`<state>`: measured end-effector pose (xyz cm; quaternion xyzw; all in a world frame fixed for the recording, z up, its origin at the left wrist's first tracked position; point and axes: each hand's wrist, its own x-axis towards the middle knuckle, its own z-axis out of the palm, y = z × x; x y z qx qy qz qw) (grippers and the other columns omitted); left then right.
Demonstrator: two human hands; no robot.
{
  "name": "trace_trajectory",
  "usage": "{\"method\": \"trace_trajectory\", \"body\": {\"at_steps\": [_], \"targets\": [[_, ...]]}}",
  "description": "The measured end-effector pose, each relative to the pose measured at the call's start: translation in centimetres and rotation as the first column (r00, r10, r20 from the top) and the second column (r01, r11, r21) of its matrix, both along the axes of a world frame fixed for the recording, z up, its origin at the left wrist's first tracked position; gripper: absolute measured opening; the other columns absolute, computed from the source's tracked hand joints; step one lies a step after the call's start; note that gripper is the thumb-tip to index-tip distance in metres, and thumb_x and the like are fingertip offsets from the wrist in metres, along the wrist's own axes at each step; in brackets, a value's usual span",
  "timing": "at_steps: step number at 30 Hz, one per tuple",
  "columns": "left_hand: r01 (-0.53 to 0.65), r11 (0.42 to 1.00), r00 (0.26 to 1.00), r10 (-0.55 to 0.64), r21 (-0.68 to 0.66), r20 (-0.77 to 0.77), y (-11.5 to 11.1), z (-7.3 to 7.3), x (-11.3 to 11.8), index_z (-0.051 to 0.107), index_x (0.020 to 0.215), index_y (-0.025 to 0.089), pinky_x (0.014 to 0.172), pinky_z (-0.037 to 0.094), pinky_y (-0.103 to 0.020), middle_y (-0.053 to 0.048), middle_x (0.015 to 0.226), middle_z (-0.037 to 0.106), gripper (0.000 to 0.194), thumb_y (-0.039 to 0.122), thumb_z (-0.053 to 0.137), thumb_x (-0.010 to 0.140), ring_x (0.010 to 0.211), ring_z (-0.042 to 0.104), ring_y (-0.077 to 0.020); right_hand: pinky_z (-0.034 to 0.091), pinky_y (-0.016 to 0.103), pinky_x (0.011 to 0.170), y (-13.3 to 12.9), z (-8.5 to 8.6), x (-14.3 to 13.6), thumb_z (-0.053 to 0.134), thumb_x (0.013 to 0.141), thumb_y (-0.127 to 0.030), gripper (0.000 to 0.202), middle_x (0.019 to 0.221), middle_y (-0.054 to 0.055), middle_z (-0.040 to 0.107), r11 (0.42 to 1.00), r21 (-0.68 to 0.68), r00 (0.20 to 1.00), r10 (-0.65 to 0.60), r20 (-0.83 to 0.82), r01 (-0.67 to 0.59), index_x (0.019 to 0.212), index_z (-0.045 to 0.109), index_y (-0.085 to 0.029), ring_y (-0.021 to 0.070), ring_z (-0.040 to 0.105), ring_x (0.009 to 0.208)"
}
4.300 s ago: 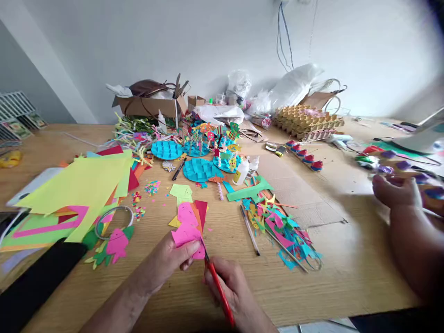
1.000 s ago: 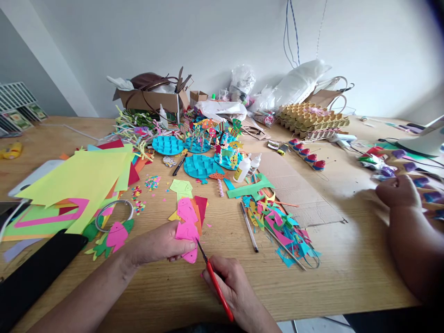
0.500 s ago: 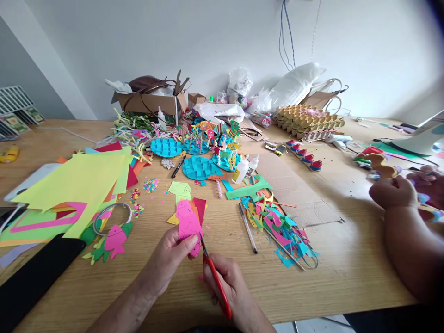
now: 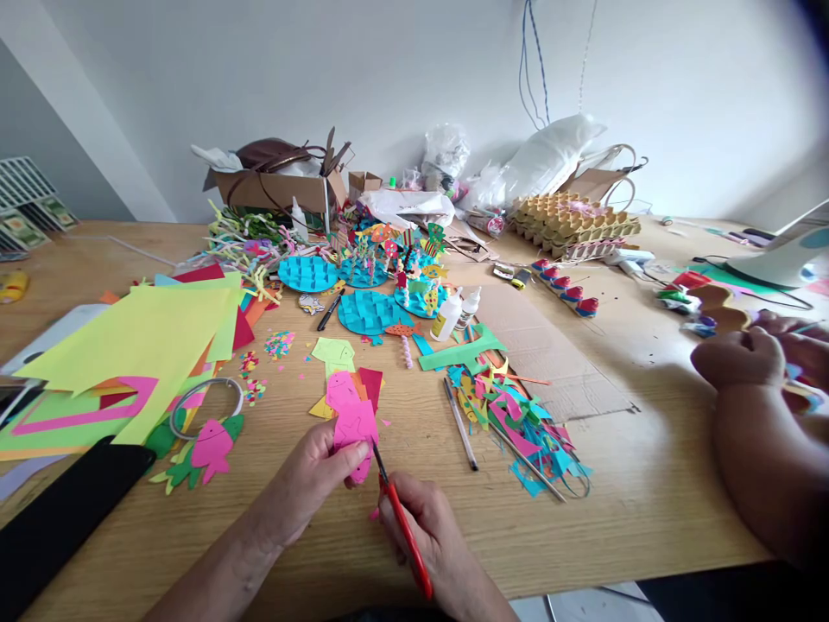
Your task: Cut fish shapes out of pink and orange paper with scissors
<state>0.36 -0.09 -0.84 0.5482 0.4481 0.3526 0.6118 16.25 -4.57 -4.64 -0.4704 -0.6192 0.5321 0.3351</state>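
My left hand [image 4: 324,462] pinches a piece of pink paper [image 4: 355,423] with drawn outlines between thumb and fingers. In my right hand [image 4: 431,536] is a pair of scissors [image 4: 407,540] with red handles, its dark blade at the right edge of the pink paper. Just beyond lie another pink paper shape [image 4: 340,390], a dark red piece [image 4: 371,386] and a pale green piece [image 4: 333,352] with drawn lines. Cut paper fish, among them a pink one [image 4: 212,443], rest to the left beside a roll of tape [image 4: 205,408].
Coloured sheets [image 4: 136,333] are piled at the left. Paper scraps [image 4: 518,419], a pen [image 4: 460,425], glue bottles [image 4: 446,315] and cardboard [image 4: 537,350] lie to the right. Blue decorated discs [image 4: 369,313] stand behind. At far right, another person's hand [image 4: 738,356] is near egg-carton pieces [image 4: 718,307].
The pink piece in my left hand sits slightly lower, and the pink shape behind it now shows apart from it. The scissors stay at its edge. The view has shifted slightly.
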Motion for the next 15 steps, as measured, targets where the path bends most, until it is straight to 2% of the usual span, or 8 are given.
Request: {"method": "trace_trajectory", "body": {"at_steps": [15], "targets": [[-0.009, 1.0, 1.0, 0.009, 0.003, -0.025, 0.03, 0.04, 0.41, 0.047, 0.055, 0.018, 0.055, 0.033, -0.024, 0.004, 0.053, 0.044, 0.026, 0.029, 0.048, 0.078, 0.055, 0.039, -0.0113, 0.028, 0.021, 0.05, -0.12, -0.26, 0.06, 0.041, 0.091, -0.035, 0.034, 0.055, -0.005, 0.034, 1.0, -0.027, 0.999, -0.005, -0.043, 0.003, 0.06, 0.04, -0.018, 0.0097, 0.034, 0.052]]}}
